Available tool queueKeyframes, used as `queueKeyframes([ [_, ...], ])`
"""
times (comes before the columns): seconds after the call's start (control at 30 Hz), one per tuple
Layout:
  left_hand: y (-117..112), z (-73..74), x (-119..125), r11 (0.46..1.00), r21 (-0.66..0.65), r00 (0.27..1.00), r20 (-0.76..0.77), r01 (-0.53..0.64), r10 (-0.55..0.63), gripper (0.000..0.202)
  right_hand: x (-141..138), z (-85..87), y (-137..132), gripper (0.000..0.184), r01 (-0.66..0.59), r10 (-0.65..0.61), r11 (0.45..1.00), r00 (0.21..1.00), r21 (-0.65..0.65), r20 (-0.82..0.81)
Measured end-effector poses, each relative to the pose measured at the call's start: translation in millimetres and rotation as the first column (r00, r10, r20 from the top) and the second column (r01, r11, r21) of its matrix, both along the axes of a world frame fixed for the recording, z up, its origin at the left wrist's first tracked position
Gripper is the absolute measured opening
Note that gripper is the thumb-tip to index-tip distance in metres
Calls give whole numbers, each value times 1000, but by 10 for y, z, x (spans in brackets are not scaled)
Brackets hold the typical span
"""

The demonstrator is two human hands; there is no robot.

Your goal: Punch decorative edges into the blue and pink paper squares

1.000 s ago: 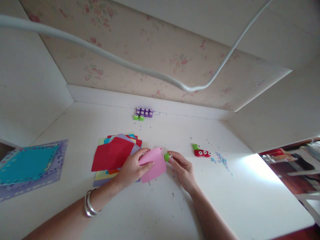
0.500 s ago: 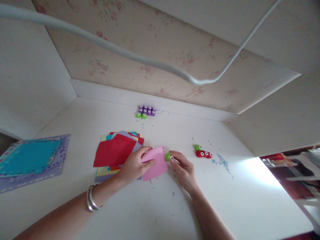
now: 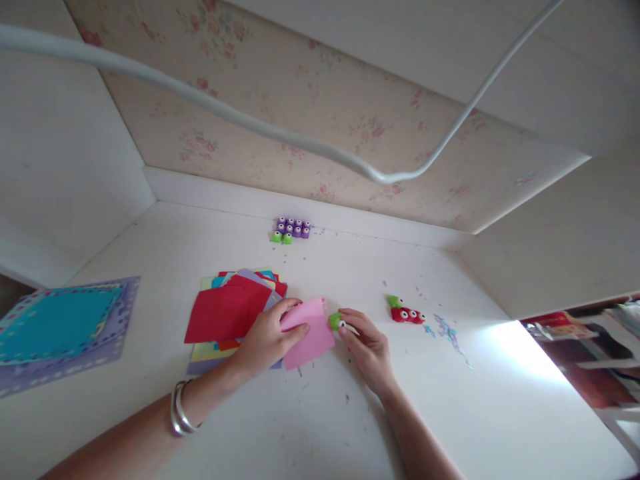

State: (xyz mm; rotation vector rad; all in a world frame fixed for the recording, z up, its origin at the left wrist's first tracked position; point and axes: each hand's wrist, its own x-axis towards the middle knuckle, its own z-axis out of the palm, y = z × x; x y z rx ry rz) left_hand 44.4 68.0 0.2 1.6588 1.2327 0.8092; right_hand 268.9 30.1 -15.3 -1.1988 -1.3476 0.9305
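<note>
My left hand (image 3: pixel 273 333) pinches a pink sheet of paper (image 3: pixel 313 340) between thumb and fingers. Small notches show near the sheet's upper right corner. In my right hand (image 3: pixel 367 347) is a green craft paper punch (image 3: pixel 336 321) with a white button, gripped between thumb and fingers at the sheet's right edge. Whether the edge sits inside its slot I cannot tell. Left of the sheet, partly under my left hand, lies a pile of coloured papers (image 3: pixel 220 313), red on top. To the right stand several red punches (image 3: pixel 407 315) with a green punch (image 3: pixel 394 301) behind them.
Several purple punches (image 3: pixel 294 227) and two green ones (image 3: pixel 283 238) stand near the back wall. Purple and blue sheets with punched borders (image 3: pixel 60 320) lie at the left. Small paper bits (image 3: pixel 447 330) are scattered at the right. A pale cable (image 3: pixel 300 141) hangs across the upper view.
The green punch sits slightly further down the pink sheet's right edge, and more notches show above it. Both hands keep their hold. The whole view has shifted a little.
</note>
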Motion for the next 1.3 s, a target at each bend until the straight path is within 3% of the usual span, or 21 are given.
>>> queueKeyframes([
  [0.33, -3, -17, 15, 999, 29, 1000, -19, 23, -23, 38, -37, 39, 8, 17, 7, -6, 1000, 998, -14, 66],
  [0.5, -29, -94, 42, 995, 94, 996, -82, 28, -20, 38, -41, 59, -17, 16, -11, -9, 997, 967, 78, 255],
  [0.63, -100, -156, 73, 972, 221, 988, -142, 83, -52, 40, -27, 56, -68, 17, -87, 31, 992, 881, 96, 472],
  [0.73, -162, -130, 79, 912, 378, 974, -209, 160, -84, 45, -27, 79, -95, 17, -113, 55, 991, 835, 73, 548],
  [0.83, -227, -65, 68, 805, 560, 940, -342, 195, 10, 48, -22, 132, -93, 18, -86, 58, 996, 852, 30, 520],
  [0.9, -286, -32, 64, 726, 651, 912, -402, 221, 83, 40, -4, 177, -73, 18, -41, 29, 999, 865, 13, 501],
  [0.97, -364, -25, 69, 685, 669, 893, -445, 288, 59, 30, 21, 226, -43, 21, 22, -22, 1000, 859, 7, 512],
  [1.1, -518, -70, 103, 743, 542, 856, -510, 393, -81, 29, 30, 338, 22, 28, 88, -40, 995, 790, -49, 612],
  [1.3, -562, -129, 114, 778, 479, 850, -511, 407, -130, 31, -39, 462, 82, 39, -4, 194, 968, 646, -250, 738],
])
